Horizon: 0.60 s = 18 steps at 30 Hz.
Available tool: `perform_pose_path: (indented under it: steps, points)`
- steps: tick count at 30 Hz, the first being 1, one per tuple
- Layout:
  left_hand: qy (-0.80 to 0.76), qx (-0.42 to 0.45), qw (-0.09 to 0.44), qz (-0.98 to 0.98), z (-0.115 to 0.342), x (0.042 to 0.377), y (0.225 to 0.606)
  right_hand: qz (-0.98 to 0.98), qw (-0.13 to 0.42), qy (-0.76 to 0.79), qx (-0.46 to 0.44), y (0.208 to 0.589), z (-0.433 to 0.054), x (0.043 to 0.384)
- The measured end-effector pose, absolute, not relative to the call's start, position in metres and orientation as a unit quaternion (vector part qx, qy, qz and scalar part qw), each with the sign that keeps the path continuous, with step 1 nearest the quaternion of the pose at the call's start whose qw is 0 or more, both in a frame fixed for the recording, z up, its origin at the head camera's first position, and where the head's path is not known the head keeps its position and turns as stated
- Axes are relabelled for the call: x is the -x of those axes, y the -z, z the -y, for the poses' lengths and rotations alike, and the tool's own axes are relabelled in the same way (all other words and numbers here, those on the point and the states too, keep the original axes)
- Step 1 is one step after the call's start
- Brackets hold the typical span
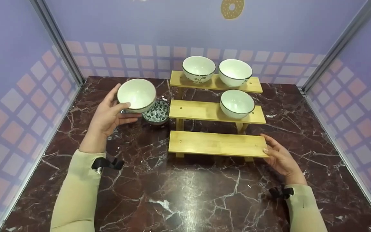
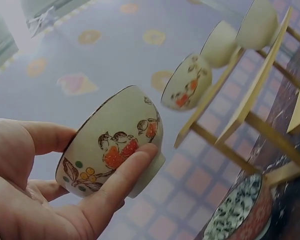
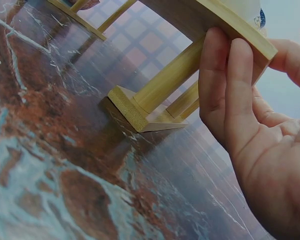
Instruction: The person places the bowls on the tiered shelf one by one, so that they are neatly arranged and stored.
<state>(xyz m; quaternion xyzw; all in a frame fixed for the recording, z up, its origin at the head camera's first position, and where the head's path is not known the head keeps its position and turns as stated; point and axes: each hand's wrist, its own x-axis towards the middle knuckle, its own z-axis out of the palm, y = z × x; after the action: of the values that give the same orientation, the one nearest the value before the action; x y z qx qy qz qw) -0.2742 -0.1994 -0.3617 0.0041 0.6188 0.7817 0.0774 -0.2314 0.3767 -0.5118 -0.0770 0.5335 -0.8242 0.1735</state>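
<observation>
My left hand (image 1: pixel 108 114) grips a white bowl (image 1: pixel 137 93) by its side, thumb at the rim and fingers around the body. In the left wrist view this bowl (image 2: pixel 110 142) shows orange fruit and leaf painting, and it is held off any surface. A three-tier wooden rack (image 1: pixel 217 143) stands to the right of it. My right hand (image 1: pixel 279 156) pinches the right end of the lowest shelf, with fingers underneath in the right wrist view. Two white bowls (image 1: pixel 199 69) sit on the top shelf, and another bowl (image 1: pixel 237 103) sits at the right of the middle shelf.
A dark blue-and-white patterned bowl (image 1: pixel 157 112) stands on the marbled table (image 1: pixel 185 196), left of the rack and partly behind the held bowl. Purple walls with printed tiles (image 1: pixel 140 51) enclose the table at the back and both sides.
</observation>
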Motion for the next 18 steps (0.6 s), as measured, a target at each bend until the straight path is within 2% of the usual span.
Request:
perform_pose_path:
  steps: [18]
  points:
    - [-0.764, -0.028, 0.121, -0.633, 0.138, 0.289, 0.359, -0.527, 0.168, 0.830, 0.076, 0.515, -0.377, 0.231]
